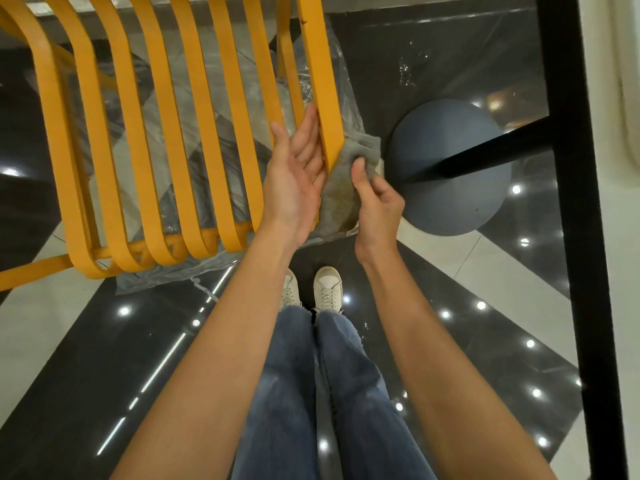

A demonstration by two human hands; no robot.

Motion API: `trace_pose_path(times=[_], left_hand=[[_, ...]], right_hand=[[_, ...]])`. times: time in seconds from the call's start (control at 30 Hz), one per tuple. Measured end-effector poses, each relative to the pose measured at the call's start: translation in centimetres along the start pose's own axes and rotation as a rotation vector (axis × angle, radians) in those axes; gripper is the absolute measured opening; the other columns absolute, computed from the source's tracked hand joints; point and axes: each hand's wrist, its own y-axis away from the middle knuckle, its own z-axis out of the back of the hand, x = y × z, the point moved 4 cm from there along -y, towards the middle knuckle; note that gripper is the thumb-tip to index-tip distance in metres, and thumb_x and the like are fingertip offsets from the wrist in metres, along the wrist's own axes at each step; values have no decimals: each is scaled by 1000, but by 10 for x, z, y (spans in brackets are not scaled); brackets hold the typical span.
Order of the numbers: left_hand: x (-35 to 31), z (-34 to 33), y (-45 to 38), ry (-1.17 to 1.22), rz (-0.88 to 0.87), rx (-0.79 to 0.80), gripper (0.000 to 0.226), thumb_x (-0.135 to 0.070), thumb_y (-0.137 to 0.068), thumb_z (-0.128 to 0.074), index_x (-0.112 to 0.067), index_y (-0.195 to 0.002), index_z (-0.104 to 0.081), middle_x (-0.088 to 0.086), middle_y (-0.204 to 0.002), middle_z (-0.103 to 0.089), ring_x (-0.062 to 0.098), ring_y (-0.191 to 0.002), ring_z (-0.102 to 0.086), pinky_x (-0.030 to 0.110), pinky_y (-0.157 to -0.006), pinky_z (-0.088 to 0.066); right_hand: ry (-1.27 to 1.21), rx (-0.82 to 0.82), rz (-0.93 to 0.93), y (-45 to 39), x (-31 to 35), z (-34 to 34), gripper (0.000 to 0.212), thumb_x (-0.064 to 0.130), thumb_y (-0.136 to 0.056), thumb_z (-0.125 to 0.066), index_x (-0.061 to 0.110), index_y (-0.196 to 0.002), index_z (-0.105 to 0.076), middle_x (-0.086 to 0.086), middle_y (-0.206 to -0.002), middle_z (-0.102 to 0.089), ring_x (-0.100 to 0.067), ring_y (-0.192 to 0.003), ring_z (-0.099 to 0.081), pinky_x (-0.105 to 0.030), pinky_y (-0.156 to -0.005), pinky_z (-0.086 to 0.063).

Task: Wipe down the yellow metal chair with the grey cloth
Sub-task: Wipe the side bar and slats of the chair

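Single head-worn view, looking steeply down, close over chair (194, 133), floor (86, 358)

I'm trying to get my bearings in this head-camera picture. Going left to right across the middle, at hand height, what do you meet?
Yellow chair slats → left hand, open against a slat → grey cloth → right hand pinching the cloth → round dark table base → black frame post.

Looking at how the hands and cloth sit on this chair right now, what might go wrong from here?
1. The right hand only pinches the grey cloth, so it may slip off the yellow chair bar.
2. The open left hand barely steadies that bar; the chair could shift on the plastic sheet beneath.
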Motion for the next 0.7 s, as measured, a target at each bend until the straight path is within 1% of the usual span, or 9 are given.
trace_pose_path(times=[0.07, 0.13, 0.2, 0.3, 0.4, 0.43, 0.5, 0.57, 0.7], left_hand=[[0, 0, 0, 16, 8, -1, 63, -50, -104, -12, -15, -151, -35, 3, -154, -40, 14, -140, -41, 35, -117, -34], [0, 0, 1, 27, 13, -7, 62, -50, -105, -13, -15, -150, -36, 4, -153, -41, 14, -138, -43, 34, -115, -37], [0, 0, 1, 30, 6, -22, 61, -49, -105, -13, -15, -150, -37, 4, -152, -42, 13, -137, -44, 32, -114, -38], [2, 0, 1, 25, -1, -47, 60, -48, -106, -14, -14, -149, -38, 2, -150, -45, 12, -137, -45, 34, -117, -34], [3, -1, 3, 11, 7, -81, 58, -48, -105, -17, -16, -149, -40, 5, -146, -51, 14, -133, -50, 36, -114, -37], [3, -1, 3, 3, 8, -90, 58, -48, -105, -18, -17, -148, -40, 5, -145, -52, 14, -132, -51, 36, -113, -39], [2, -2, 3, -13, 11, -101, 57, -48, -105, -18, -18, -148, -41, 5, -143, -54, 13, -130, -54, 35, -110, -43], [1, -2, 3, -13, 19, -103, 57, -48, -105, -18, -18, -147, -41, 5, -143, -55, 14, -129, -54, 35, -110, -43], [3, -1, 4, 5, 36, -103, 59, -48, -105, -18, -16, -148, -41, 4, -142, -56, 14, -129, -54, 36, -112, -41]], right_hand=[[-72, 24, -135, 4, -14, 6, 13, 19, -95, -64, 13, -97, -75, -4, -96, -76, -15, -99, -69, -34, -94, -55], [-142, 78, -230, 10, -21, 11, 16, 17, -90, -63, 12, -102, -72, -2, -98, -76, -15, -100, -69, -36, -99, -52], [-114, 110, -202, 10, -16, 13, 20, 11, -82, -66, 9, -101, -71, 2, -91, -77, -11, -94, -69, -30, -94, -52], [15, 105, -58, 2, 7, -1, 18, -2, -83, -71, 8, -97, -74, 0, -87, -77, -11, -89, -69, -25, -83, -55], [147, 42, 64, -15, 36, -28, 7, 5, -84, -77, 4, -90, -77, -3, -79, -76, -9, -78, -70, -22, -69, -57], [196, 7, 92, -25, 44, -35, 11, 10, -83, -80, 1, -88, -77, -4, -76, -75, -10, -74, -70, -23, -66, -57], [287, -42, 84, -44, 54, -45, 21, 20, -80, -84, 0, -84, -78, -7, -76, -76, -16, -74, -74, -30, -69, -62], [298, -29, 16, -50, 53, -44, 24, 23, -81, -83, 2, -89, -78, -9, -83, -78, -20, -83, -75, -36, -78, -63], [210, 134, -40, -19, 40, -28, 17, 5, -85, -76, 7, -102, -74, -11, -97, -76, -16, -90, -72, -27, -78, -59]])
